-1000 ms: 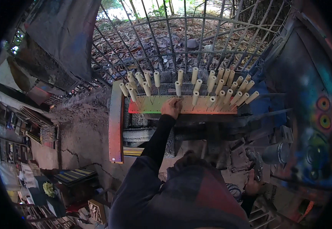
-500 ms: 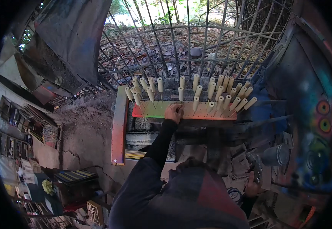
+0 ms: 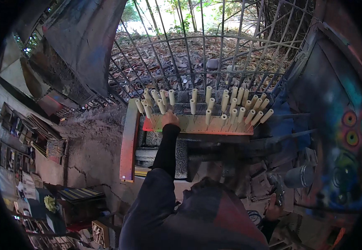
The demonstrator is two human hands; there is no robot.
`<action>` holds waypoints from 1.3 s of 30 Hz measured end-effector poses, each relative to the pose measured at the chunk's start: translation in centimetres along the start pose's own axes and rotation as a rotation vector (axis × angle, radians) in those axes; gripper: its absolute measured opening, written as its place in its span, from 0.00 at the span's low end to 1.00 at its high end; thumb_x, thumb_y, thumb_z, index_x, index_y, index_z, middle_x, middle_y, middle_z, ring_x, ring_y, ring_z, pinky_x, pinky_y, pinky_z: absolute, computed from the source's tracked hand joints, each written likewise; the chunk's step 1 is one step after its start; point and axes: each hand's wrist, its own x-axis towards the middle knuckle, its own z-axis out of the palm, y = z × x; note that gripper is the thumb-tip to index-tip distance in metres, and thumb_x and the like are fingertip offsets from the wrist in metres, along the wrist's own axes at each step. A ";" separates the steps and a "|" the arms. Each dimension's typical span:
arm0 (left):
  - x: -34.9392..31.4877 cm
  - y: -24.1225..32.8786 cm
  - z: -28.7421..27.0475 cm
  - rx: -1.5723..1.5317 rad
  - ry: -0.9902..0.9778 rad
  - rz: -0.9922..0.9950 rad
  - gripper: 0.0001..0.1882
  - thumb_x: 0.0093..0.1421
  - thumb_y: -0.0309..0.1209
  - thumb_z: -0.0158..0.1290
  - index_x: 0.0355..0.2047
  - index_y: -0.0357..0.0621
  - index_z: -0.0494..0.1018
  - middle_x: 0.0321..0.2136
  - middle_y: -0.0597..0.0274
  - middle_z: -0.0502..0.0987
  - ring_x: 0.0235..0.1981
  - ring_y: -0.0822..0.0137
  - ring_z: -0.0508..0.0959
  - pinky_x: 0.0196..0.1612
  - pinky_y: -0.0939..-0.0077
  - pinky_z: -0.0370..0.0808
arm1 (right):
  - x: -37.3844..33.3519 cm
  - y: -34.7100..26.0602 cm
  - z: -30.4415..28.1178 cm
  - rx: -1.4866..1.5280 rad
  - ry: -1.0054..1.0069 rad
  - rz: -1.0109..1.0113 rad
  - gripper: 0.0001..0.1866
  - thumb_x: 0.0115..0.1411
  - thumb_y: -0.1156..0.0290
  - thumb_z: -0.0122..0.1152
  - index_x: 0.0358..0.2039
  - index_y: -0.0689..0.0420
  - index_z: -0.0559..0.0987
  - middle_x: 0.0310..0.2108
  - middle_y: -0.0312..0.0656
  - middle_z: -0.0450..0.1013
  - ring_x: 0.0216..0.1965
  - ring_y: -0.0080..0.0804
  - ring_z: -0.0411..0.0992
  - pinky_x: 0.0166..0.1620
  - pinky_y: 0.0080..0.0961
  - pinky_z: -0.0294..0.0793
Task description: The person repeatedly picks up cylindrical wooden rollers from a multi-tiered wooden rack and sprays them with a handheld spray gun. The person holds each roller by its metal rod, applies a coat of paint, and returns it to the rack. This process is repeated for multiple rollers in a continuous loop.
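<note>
My left hand [image 3: 171, 119] reaches to the left part of a long drilled board [image 3: 214, 125], painted green, orange and red. Its fingers are closed at the thin stick under a pale cream cylinder [image 3: 172, 97]; the fingertips are partly hidden. Several more such cylinders [image 3: 225, 102] stand on thin sticks along the board, some upright, some leaning. Low on the right, my right hand [image 3: 274, 209] is wrapped around a metal spray gun [image 3: 277, 183] with a grey cup [image 3: 299, 177], apart from the board.
A second drilled board [image 3: 127, 146], orange and red, lies crosswise at the left. Behind the cylinders stands a barred metal fence [image 3: 185, 54]. A paint-splashed panel [image 3: 343, 137] rises on the right. Stacked boards and a wooden box [image 3: 100, 233] sit at lower left.
My left hand has moved left along the board, from a middle cylinder to one in the left group. My right hand still holds the spray gun at the right. The view has shifted slightly.
</note>
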 end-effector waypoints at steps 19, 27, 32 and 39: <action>-10.7 4.5 -5.7 -0.481 0.213 0.337 0.06 0.62 0.28 0.46 0.37 0.41 0.70 0.29 0.46 0.76 0.33 0.47 0.78 0.34 0.59 0.73 | 2.0 6.9 -5.6 -0.832 0.103 -0.745 0.10 0.63 0.67 0.53 0.41 0.59 0.73 0.20 0.34 0.68 0.13 0.19 0.62 0.16 0.19 0.59; -25.0 17.4 -6.7 -0.785 -0.528 0.901 0.06 0.55 0.21 0.50 0.33 0.38 0.74 0.26 0.54 0.74 0.28 0.56 0.77 0.32 0.70 0.73 | 0.3 -6.4 -6.9 0.185 -0.046 -0.089 0.13 0.62 0.74 0.49 0.45 0.64 0.74 0.35 0.40 0.74 0.35 0.22 0.70 0.39 0.22 0.70; -28.3 24.2 -1.3 -0.772 -0.807 1.104 0.07 0.51 0.22 0.52 0.31 0.37 0.76 0.26 0.52 0.74 0.29 0.51 0.76 0.32 0.64 0.72 | 0.0 -9.4 -10.4 0.107 0.030 -0.198 0.13 0.62 0.71 0.50 0.44 0.64 0.73 0.32 0.37 0.73 0.31 0.19 0.67 0.36 0.18 0.67; -31.4 28.3 -0.1 -0.724 -0.816 1.224 0.08 0.52 0.26 0.52 0.31 0.38 0.77 0.27 0.49 0.75 0.31 0.48 0.76 0.34 0.62 0.72 | -0.2 -10.8 -12.4 0.023 0.198 -0.396 0.17 0.62 0.68 0.54 0.49 0.63 0.69 0.32 0.37 0.72 0.31 0.20 0.68 0.37 0.19 0.69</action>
